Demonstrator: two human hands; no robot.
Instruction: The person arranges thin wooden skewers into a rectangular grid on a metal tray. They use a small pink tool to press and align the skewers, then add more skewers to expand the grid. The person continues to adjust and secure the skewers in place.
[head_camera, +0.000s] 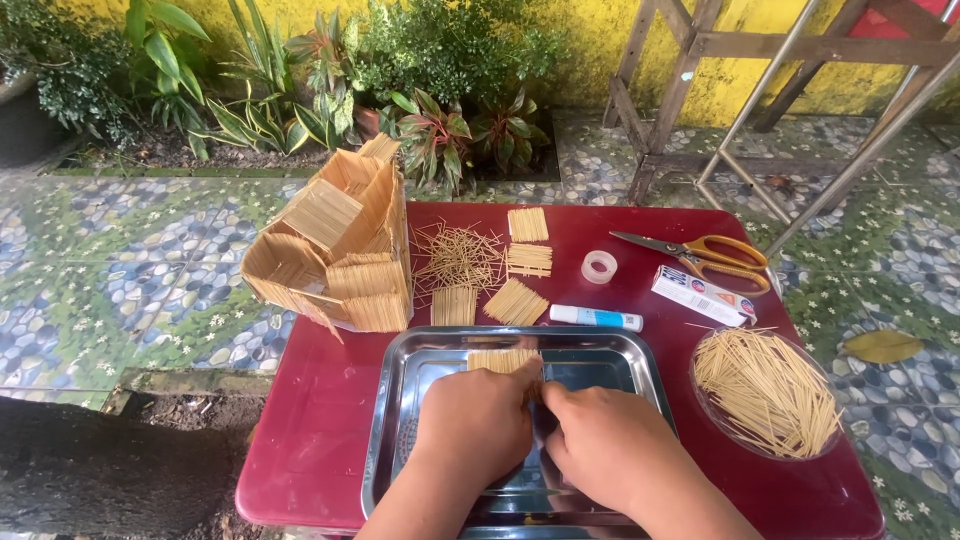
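Item: red worktop (330, 400), square, set on a patterned tile floor (120, 270) beside potted plants (430, 60).

Centre, 6 o'clock: steel tray (600, 345), shiny, rectangular. Both hands lie inside it, side by side and touching. Left hand (475, 425), fingers curled, its grip pressed down on a flat panel of toothpicks (500, 358) that sits at the tray's 12 o'clock edge. Right hand (605, 445), fingers bent toward the same panel; whether its grip is closed on anything cannot be told (the fingertips are hidden behind the left hand).

10 o'clock of the tray: toothpick house model (345, 250), tilted, overhanging the worktop's edge.

12 o'clock: loose toothpick heap (455, 255), with four finished small panels (528, 260) around it.

1 o'clock: roll of clear tape (599, 266); glue stick (596, 317), white with blue cap, lying just beyond the tray rim.

2 o'clock: scissors (715, 255), orange handles, shut; small white carton (703, 296) just beside them.

3 o'clock: clear round dish (705, 400) filled with loose toothpicks, near the tray but apart from it.
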